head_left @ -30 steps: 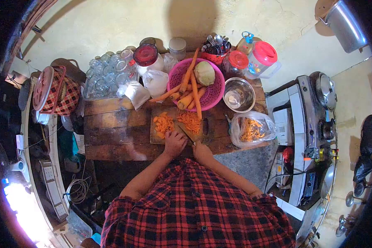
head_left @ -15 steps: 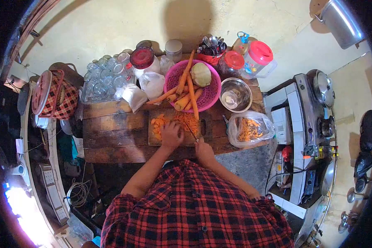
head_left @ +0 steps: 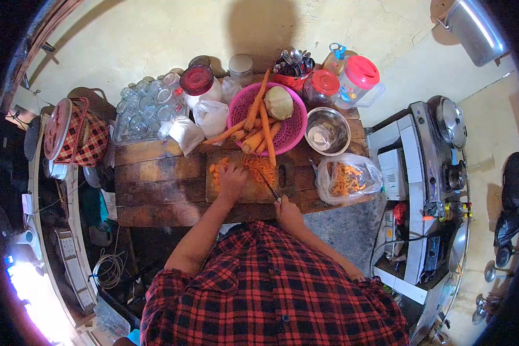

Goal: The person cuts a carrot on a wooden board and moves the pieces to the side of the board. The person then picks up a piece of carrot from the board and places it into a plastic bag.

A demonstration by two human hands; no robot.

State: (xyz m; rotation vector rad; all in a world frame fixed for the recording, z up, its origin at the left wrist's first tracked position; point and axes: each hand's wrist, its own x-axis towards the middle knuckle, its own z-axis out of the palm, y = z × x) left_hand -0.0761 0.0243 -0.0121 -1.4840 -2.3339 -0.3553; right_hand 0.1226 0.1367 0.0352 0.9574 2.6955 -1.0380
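A wooden cutting board [head_left: 251, 196] lies on the table in front of me. On its left part is a small pile of orange carrot slices [head_left: 215, 171], with my left hand [head_left: 234, 182] bent down over their right side, fingers curled onto them. Finely cut carrot shreds [head_left: 252, 165] spread over the middle of the board. My right hand [head_left: 289, 212] is wrapped round the handle of a knife [head_left: 269, 184], whose blade slants up and left into the shreds. Which slices lie under my left fingertips is hidden.
Behind the board stands a pink basket [head_left: 301, 134] of whole carrots and a pale round vegetable [head_left: 279, 102]. To the right are a metal bowl [head_left: 345, 144] and a plastic bag [head_left: 324, 187] of cut carrot. Glasses [head_left: 150, 109], white bags [head_left: 185, 134] and jars [head_left: 197, 81] line the back.
My left hand has shifted slightly left and up over the carrot slices. My right hand with the knife has moved a little down and right, the blade still among the shreds.
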